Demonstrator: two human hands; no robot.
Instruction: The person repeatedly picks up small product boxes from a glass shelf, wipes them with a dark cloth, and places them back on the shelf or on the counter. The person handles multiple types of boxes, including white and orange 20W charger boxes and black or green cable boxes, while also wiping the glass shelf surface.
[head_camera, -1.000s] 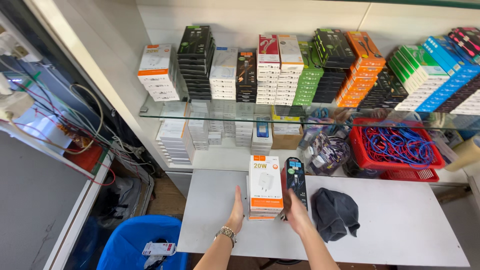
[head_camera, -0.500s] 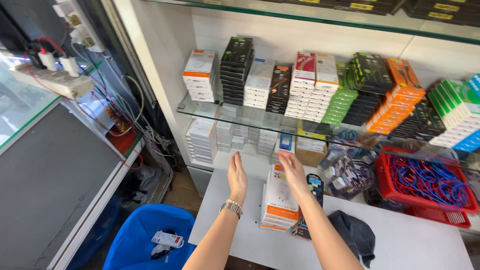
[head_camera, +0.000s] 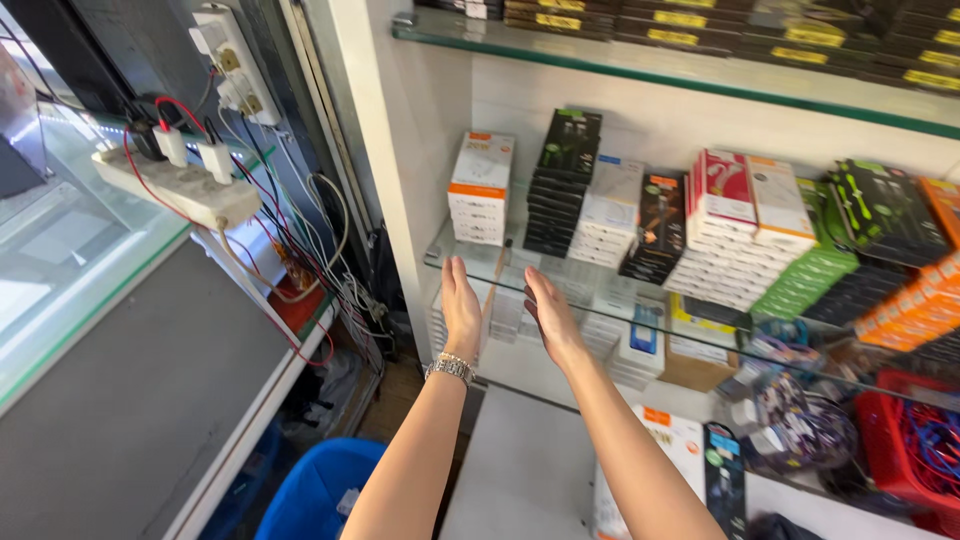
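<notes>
Boxes on the glass shelf, both hands raised toward them

Boxes in white and orange, stacked at the left end of the glass shelf, stand just above and behind the fingertips. The fingers of both hands are straight and close together, palms turned toward each other with a gap between them, and they hold nothing.

Such a stack of small cardboard cartons is likely light and stiff with smooth, slightly slippery sides; it would be best taken by its 2 flat side faces, squeezed evenly so the layers do not slide apart.

Left hand is upright below the shelf edge, a metal watch at its wrist. Right hand tilts leftward, just beside it. Both bare forearms rise from below the shelf toward the stack, the elbows out of view.
</notes>
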